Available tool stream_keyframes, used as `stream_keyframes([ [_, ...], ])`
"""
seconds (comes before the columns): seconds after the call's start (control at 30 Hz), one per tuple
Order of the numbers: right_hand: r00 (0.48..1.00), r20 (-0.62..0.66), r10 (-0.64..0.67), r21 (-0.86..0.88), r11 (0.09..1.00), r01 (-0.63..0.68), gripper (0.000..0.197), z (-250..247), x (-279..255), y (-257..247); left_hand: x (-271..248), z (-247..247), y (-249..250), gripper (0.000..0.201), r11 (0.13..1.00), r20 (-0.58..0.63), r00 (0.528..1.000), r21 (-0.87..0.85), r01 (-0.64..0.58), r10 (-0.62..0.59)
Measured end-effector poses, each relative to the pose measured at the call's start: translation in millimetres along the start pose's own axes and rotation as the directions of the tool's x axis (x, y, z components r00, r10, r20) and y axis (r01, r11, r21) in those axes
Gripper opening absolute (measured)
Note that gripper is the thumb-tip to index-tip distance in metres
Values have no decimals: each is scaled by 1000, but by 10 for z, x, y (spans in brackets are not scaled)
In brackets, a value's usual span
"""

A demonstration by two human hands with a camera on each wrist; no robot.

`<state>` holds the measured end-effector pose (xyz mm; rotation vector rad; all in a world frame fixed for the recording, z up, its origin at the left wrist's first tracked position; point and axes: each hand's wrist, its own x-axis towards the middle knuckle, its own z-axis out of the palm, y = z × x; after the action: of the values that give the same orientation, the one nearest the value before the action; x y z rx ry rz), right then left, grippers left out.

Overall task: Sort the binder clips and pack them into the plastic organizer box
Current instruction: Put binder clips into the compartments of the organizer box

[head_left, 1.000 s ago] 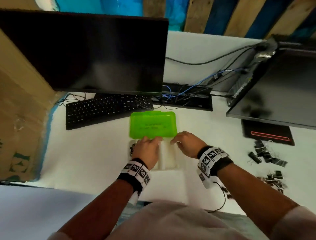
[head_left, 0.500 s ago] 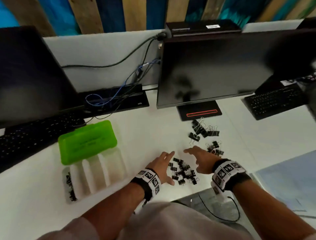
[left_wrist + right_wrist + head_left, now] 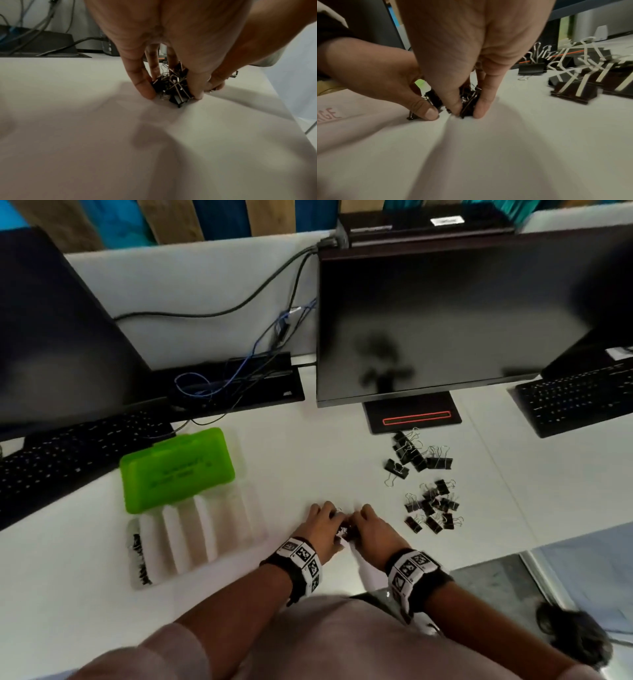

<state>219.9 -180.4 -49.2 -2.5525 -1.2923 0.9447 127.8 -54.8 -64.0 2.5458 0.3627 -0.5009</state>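
White desk (image 3: 291,460), organizer box (image 3: 219,529) with clips in leftmost compartment, both hands (image 3: 346,525) gripping small binder clips (image 3: 173,88).

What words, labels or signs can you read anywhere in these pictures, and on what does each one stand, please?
"RGE" in red handwriting on the white desk surface; the word's start is cut off at the frame edge.
Raised lettering on the green lid of the organizer box: too blurred to read.
White sticker on the black device above the monitor: too small to read.
Patterned marker squares on both wristbands: codes, no words.
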Motion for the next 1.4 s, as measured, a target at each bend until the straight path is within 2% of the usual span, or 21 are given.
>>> stream_keyframes([
  [0.13, 996, 1, -84, -17, 996, 84, 20, -3, 209, -200, -185, -55, -224, 38, 996, -80, 994, -66, 63, -68],
  [0.33, 993, 23, -118, 92, 989, 116, 16, -5, 419, -443, -371, -208, -445, 24, 975, -114, 980, -172, 142, -163],
  [0.43, 991, 27, -134, 117, 985, 130, 10, -74, 462, -494, -404, -309, -520, 24, 964, -82, 974, -181, 194, -212],
  [0.57, 988, -27, -154, 127, 980, 156, 10, -223, 514, -578, -442, -405, -628, 35, 924, -67, 960, -294, 243, -274],
  [0.77, 974, -81, -213, 108, 969, 221, 11, -567, 626, -850, -567, -590, -672, 32, 863, -215, 920, -464, 199, -328],
  [0.9, 961, -160, -224, 123, 962, 245, 9, -810, 746, -1166, -809, -760, -710, 27, 823, -360, 853, -553, 131, -378],
  [1.03, 943, -155, -295, 98, 945, 312, 9, -848, 905, -1624, -1175, -918, -902, 28, 752, -458, 738, -652, 101, -496],
  [1.23, 907, -27, -420, 122, 899, 420, 7, -531, 995, -2476, -1798, -884, -1368, 26, 625, -437, 540, -747, 228, -719],
  [1.33, 881, 46, -470, 110, 879, 463, 8, -347, 1014, -2818, -1969, -765, -1494, 25, 543, -388, 476, -803, 245, -789],
  [1.4, 871, 76, -485, 78, 874, 480, 10, -254, 1038, -2984, -2003, -680, -1544, 26, 495, -350, 462, -834, 242, -815],
])
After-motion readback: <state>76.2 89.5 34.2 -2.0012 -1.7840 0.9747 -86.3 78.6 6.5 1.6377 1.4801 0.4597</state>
